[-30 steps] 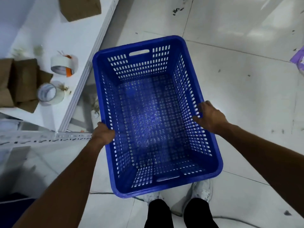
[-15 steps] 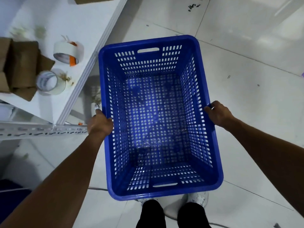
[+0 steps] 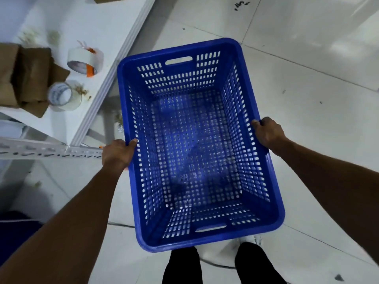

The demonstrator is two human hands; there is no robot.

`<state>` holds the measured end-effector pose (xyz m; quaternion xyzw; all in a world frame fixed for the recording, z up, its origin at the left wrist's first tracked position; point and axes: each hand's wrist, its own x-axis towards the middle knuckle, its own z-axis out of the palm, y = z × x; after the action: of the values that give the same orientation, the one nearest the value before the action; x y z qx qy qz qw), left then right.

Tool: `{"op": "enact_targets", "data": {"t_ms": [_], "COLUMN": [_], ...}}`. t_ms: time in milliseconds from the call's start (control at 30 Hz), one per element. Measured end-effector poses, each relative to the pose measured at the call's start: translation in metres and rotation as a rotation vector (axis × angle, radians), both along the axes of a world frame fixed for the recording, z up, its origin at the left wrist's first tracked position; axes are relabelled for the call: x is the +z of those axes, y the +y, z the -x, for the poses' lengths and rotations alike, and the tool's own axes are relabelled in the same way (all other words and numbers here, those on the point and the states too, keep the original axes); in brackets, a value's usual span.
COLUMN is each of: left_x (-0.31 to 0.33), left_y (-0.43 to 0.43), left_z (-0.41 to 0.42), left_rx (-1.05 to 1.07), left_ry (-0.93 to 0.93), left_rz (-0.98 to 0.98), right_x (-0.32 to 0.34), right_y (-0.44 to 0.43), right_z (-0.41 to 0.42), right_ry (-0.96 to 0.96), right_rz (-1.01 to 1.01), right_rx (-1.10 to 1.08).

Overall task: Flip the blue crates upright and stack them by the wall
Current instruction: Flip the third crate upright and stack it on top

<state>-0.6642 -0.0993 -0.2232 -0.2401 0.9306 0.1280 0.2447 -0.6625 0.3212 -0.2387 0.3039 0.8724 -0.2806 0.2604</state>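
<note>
A blue perforated crate (image 3: 194, 144) hangs upright in front of me, open side up and empty, above the white tiled floor. My left hand (image 3: 118, 153) grips the rim of its left long side, fingers curled over the edge. My right hand (image 3: 267, 133) grips the rim of the right long side. Slot handles show in both short ends. A dark blue shape (image 3: 18, 228) at the lower left edge may be another crate; I cannot tell.
A white metal shelf (image 3: 114, 64) stands to the left, close to the crate, carrying two tape rolls (image 3: 85, 60) and brown cardboard (image 3: 24, 76). Its slotted angle rail (image 3: 51, 151) juts toward my left hand. My legs and shoes are below the crate. Tiled floor extends right.
The crate stays held in both hands. My right hand's fingers have shifted from inside the crate wall to the rim. The shelf has slid lower in view as I move forward.
</note>
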Motion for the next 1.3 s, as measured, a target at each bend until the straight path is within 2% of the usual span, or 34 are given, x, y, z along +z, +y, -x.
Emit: {"op": "enact_targets", "data": {"t_ms": [167,400,733,933,1300], "left_x": [0.06,0.204,0.341,0.39,0.466], "left_y": [0.011,0.053,0.069,0.045,-0.028], "left_z": [-0.047,-0.135,-0.317,-0.423,-0.606], "left_rx": [0.069,0.222,0.672,0.897,1.163], "left_ry": [0.018,-0.025,-0.054,0.072,0.386], "left_rz": [-0.053,-0.045,-0.214,-0.334,-0.294], "right_x": [0.066,0.204,0.334,0.386,0.476], "right_y": [0.016,0.035,-0.009,-0.071,-0.228], "right_z": [-0.008,-0.035,-0.103,-0.165,-0.28], "right_ry": [0.064,0.025,0.082,0.307,0.517], "right_rz": [-0.039,-0.074,-0.135,-0.168,-0.099], "right_rx": [0.099,0.238,0.459,0.535,0.748]}}
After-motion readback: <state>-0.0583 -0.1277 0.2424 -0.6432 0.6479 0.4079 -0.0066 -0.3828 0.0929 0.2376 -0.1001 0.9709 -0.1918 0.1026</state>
